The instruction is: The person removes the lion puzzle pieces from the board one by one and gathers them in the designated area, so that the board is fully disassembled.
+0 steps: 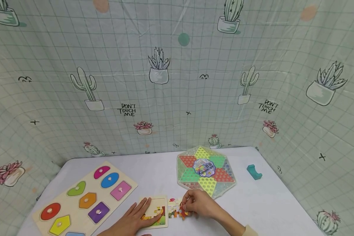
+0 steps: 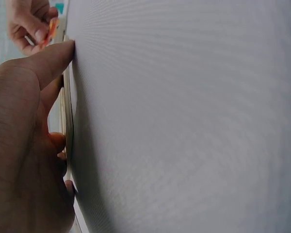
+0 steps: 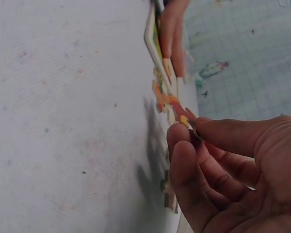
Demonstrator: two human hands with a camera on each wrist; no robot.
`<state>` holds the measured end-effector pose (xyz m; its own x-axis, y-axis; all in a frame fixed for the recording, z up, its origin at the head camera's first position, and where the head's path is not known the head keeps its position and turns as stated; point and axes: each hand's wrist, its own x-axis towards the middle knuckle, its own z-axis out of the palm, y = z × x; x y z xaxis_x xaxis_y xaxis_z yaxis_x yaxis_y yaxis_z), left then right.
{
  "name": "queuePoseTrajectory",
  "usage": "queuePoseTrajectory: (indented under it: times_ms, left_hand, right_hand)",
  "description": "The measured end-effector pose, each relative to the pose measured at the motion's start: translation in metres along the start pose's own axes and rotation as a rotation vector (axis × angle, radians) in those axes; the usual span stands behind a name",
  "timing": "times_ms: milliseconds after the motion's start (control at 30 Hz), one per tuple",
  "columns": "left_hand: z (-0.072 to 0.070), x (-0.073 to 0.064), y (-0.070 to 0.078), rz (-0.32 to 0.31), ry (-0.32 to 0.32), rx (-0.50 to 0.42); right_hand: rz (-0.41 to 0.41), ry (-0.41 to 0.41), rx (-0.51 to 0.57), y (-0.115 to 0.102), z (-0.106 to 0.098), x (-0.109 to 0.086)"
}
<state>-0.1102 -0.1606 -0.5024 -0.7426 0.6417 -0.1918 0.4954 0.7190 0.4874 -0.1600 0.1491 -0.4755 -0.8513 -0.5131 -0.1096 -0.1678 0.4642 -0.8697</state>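
My left hand (image 1: 135,217) lies with spread, straight fingers on a small wooden puzzle tray (image 1: 167,213), whose lower part holds several joined picture pieces. Just right of the tray, my right hand (image 1: 201,204) pinches a red-orange jigsaw piece (image 3: 183,112) between thumb and fingertips, slightly above the table. Beneath and beside it lie several loose jigsaw pieces (image 1: 173,209) along the tray's right edge. The left wrist view shows the left thumb (image 2: 53,58) near the table surface, with the pinched piece (image 2: 52,30) beyond it. Part of the tray's picture is hidden under the left hand.
A wooden shape board (image 1: 85,186) with colored knobbed pieces lies at the left. Behind my right hand is a hexagonal Chinese checkers board (image 1: 206,183). A teal curved block (image 1: 254,172) sits at the far right. A cactus-print curtain (image 1: 177,98) surrounds the white table.
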Motion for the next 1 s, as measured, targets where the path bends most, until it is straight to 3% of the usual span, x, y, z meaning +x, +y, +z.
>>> queuePoseTrajectory:
  times_ms: [167,1000]
  left_hand:
    - [-0.001,-0.001,0.000,0.013,0.003,0.007]
    - [-0.002,0.000,0.000,-0.024,-0.019,-0.007]
  right_hand:
    - [0.017,-0.006,-0.002,0.005,0.005,-0.001]
    - [-0.037,0.120,-0.262,0.004,0.016,0.000]
